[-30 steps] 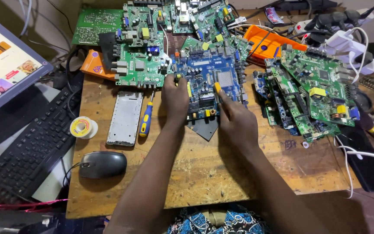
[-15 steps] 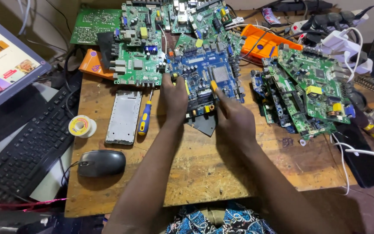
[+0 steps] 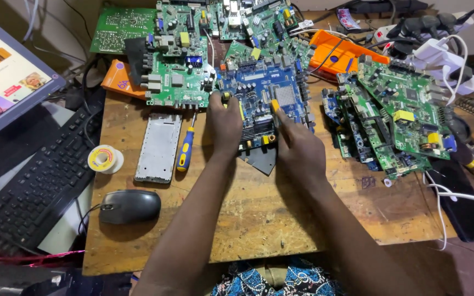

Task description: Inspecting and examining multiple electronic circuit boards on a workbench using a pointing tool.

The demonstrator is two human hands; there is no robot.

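A blue circuit board (image 3: 259,87) lies at the back middle of the wooden bench (image 3: 248,219), with a dark plate (image 3: 261,159) under its near edge. My left hand (image 3: 225,123) rests on the board's left part, its fingers closed around a small yellow-tipped tool (image 3: 227,96). My right hand (image 3: 298,147) is on the board's near right part and grips a yellow-handled tool (image 3: 274,105) that points onto the board. The tool tips are hidden by my fingers.
Green circuit boards lie behind (image 3: 176,77) and in a pile at the right (image 3: 396,115). A blue-yellow screwdriver (image 3: 185,149), a grey metal plate (image 3: 158,147), a solder reel (image 3: 104,159), a mouse (image 3: 130,205) and a keyboard (image 3: 34,181) lie left. A monitor (image 3: 6,77) stands far left. A black phone (image 3: 464,203) with cables lies right.
Both hands stay on the blue board with only slight shifts; the view has drifted a little.
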